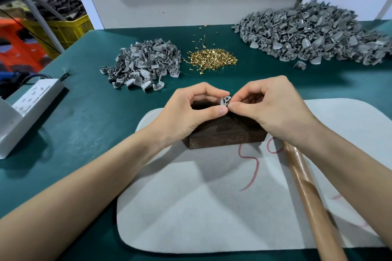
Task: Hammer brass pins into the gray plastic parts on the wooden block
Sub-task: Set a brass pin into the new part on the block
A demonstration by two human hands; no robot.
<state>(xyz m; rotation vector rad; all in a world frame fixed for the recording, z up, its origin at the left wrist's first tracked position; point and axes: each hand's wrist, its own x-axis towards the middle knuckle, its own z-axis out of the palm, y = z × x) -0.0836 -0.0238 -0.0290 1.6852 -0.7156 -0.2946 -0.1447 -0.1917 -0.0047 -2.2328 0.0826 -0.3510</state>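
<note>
The left hand [197, 110] and right hand [269, 108] meet above the wooden block [224, 133]; between them is one gray plastic part [225, 100], held up off the block. The left thumb and forefinger pinch the part from its left side, the other left fingers curled under. The right thumb and forefinger are pressed together at the part's right edge; whether they hold a brass pin there cannot be told, the spot being too small and covered by the fingertips.

The block lies on a white felt mat [212, 207] on the green bench [84, 112]; both hands hide most of its top, so only its near face and a dark patch under the left palm show. A wooden hammer handle [307, 193] lies on the mat under the right forearm; its head is hidden behind the wrist and its near end is cut off by the lower edge of the view. A red scrawl [254, 167] on the mat is partly covered by the block and the handle.

Farther back on the bench lie a small heap of gray parts [144, 63], a heap of brass pins [212, 58] with strays scattered behind it, and a large heap of gray parts [314, 34] running out of view at the right. A white power strip [31, 99] lies at the left.
</note>
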